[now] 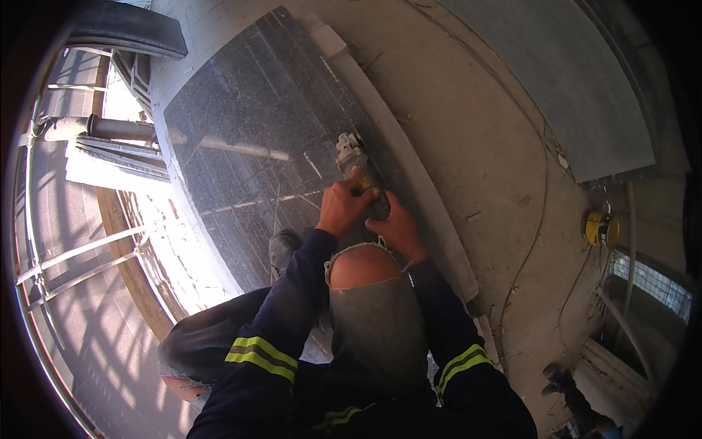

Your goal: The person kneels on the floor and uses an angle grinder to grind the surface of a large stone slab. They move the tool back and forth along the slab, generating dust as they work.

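An angle grinder (352, 155) with a grey metal head and a dark body lies on a large dark, glossy stone slab (248, 95), close to the slab's right edge. My left hand (344, 205) is closed around the grinder's body from the left, with its index finger stretched forward toward the head. At the rear of the same tool, my right hand (398, 228) grips from the right side. The disc is too small to make out. Below the hands, my bent knee (362, 265) shows through torn dark trousers, and my shoe (284, 250) rests on the slab.
Pale slab edges (431, 197) show beneath the dark slab on its right. A thin cable (542, 197) runs over the dusty floor. Another grey slab (570, 88) lies at the upper right, near a yellow round object (601, 228). Metal railings (80, 260) stand on the left.
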Tool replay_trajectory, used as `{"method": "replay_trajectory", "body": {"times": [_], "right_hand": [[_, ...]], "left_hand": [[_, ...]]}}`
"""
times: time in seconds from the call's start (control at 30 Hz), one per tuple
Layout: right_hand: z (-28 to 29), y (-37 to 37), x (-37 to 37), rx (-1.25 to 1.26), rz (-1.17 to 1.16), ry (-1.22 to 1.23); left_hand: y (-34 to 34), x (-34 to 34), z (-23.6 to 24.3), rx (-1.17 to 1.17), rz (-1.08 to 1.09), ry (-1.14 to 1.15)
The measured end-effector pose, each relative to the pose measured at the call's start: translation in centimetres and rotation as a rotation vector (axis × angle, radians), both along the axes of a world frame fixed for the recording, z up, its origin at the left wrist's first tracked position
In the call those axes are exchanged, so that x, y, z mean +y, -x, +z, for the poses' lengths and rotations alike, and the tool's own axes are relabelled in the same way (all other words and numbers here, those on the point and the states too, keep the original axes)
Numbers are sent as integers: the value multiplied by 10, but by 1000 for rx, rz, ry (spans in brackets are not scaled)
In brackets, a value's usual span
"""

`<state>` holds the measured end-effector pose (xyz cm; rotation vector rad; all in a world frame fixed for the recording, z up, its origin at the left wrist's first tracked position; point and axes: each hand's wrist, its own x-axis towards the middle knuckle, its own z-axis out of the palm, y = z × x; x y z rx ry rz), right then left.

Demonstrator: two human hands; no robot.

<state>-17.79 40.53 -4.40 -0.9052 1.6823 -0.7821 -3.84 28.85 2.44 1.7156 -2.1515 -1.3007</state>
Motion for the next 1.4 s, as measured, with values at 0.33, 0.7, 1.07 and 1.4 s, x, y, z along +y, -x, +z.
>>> {"method": "replay_trajectory", "body": {"times": [0.33,0.7,1.07,1.4], "right_hand": [[0,-1,4,12,-4,-10],[1,0,6,21,-5,-1],[9,0,12,14,-25,2],[13,2,14,-38,-31,-39]], "left_hand": [[-2,2,-2,10,-2,5],[-4,5,-7,5,-9,19],[-5,8,-6,23,-18,20],[-4,10,-1,31,-19,-12]]}}
